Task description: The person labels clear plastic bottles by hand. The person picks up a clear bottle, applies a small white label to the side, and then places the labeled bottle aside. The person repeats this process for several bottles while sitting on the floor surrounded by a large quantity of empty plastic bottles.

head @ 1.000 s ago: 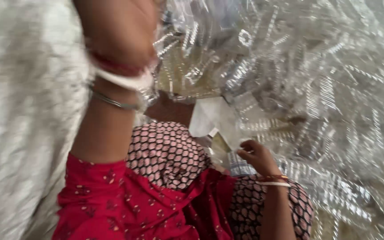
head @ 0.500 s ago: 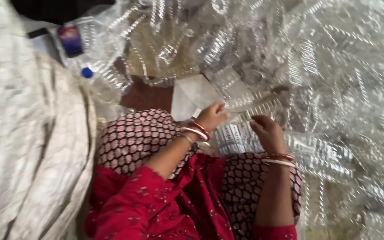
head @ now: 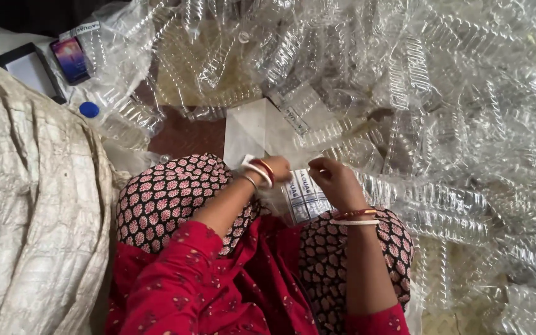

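I sit with my knees up in patterned trousers and a red top. Both hands meet over my lap on a clear crushed plastic bottle (head: 302, 197) with a white printed label. My left hand (head: 275, 167), bangles at the wrist, grips the bottle's left side. My right hand (head: 335, 182) holds its right side, fingers pinched at the label's top edge. A flat white sheet (head: 257, 130) lies just beyond my hands.
A deep heap of clear crushed bottles (head: 442, 105) fills the right and far side. A large white woven sack (head: 29, 211) lies at my left. Beside it are a blue-capped bottle (head: 89, 110), a dark phone (head: 71, 59) and a white-faced tablet (head: 30, 71).
My left arm came down from close to the camera, and both hands now hold the labelled bottle over my lap. The view tilted and shows more of the heap.
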